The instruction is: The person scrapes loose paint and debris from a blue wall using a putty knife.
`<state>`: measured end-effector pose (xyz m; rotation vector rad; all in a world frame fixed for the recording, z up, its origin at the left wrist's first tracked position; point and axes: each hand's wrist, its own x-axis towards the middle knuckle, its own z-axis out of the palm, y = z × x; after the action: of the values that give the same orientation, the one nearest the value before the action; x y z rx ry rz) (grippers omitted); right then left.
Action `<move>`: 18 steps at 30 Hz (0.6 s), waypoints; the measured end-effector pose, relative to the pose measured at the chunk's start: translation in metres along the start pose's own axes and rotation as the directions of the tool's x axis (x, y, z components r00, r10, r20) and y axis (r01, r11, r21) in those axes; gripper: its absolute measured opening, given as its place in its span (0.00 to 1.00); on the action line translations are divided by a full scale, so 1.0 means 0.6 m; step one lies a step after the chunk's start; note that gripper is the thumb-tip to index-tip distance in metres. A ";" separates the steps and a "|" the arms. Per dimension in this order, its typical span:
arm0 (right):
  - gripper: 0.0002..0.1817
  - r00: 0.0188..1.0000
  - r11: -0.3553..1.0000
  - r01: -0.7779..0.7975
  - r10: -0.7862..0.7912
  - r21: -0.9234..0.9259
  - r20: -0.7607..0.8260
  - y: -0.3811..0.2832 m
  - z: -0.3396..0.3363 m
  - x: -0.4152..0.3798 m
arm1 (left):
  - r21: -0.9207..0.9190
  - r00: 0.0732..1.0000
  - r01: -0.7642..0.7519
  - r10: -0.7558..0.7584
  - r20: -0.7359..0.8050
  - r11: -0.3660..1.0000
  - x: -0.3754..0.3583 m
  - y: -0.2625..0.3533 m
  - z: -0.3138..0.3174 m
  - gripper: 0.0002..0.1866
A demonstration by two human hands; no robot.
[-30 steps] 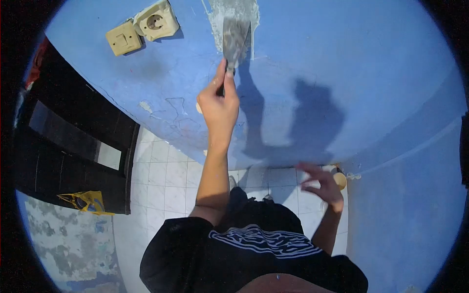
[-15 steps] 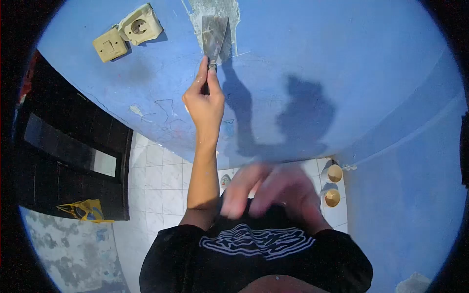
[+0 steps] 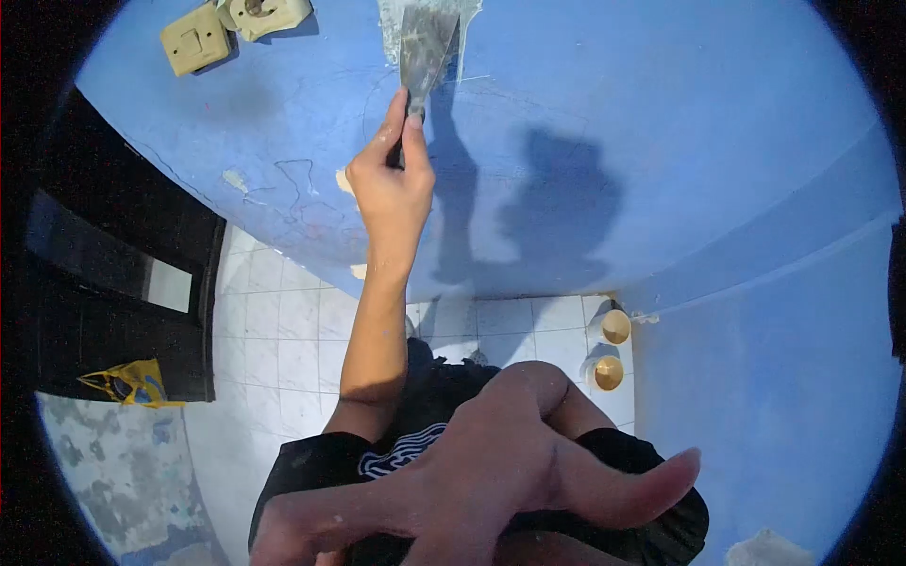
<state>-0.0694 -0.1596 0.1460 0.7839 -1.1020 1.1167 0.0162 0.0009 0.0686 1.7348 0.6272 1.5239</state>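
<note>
My left hand grips a putty knife by its handle, thumb and fingers at the base of the blade. The wide metal blade points up and overlaps a scraped, pale patch on the blue wall. Close to the camera, low in the view, my right hand is empty, its thumb stretched out to the right and its fingers apart. Part of my black shirt is hidden behind it.
A light switch and a socket stick out of the wall at upper left. Two containers stand on the white tiled floor by the right wall. A yellow bag hangs by the dark door.
My right hand has come up from in front of my shirt towards the camera, its fingers spreading. The left hand keeps the putty knife at the patch as the view shifts slightly.
</note>
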 end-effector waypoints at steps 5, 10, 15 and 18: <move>0.40 0.964 0.958 -0.260 0.265 0.121 -0.027 -0.007 -0.012 0.013 | 0.011 0.998 0.044 -0.045 0.043 0.999 -0.030 -0.015 -0.009 0.18; 0.35 0.867 0.839 -0.468 0.496 0.277 -0.039 -0.003 -0.019 0.023 | -0.119 0.989 0.101 -0.087 0.118 0.988 0.009 0.021 0.000 0.21; 0.34 0.709 0.653 -0.635 0.704 0.412 -0.023 -0.012 -0.025 0.029 | -0.179 0.976 0.143 -0.109 0.188 0.973 -0.019 0.000 0.003 0.25; 0.35 0.599 0.532 -0.704 0.801 0.470 -0.009 -0.021 -0.028 0.032 | -0.199 0.934 0.291 -0.232 0.273 0.936 -0.047 -0.020 -0.023 0.27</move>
<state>-0.0514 -0.1419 0.1599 0.4489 -1.0268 2.2157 -0.0009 -0.0107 0.0420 1.5547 0.5045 1.1264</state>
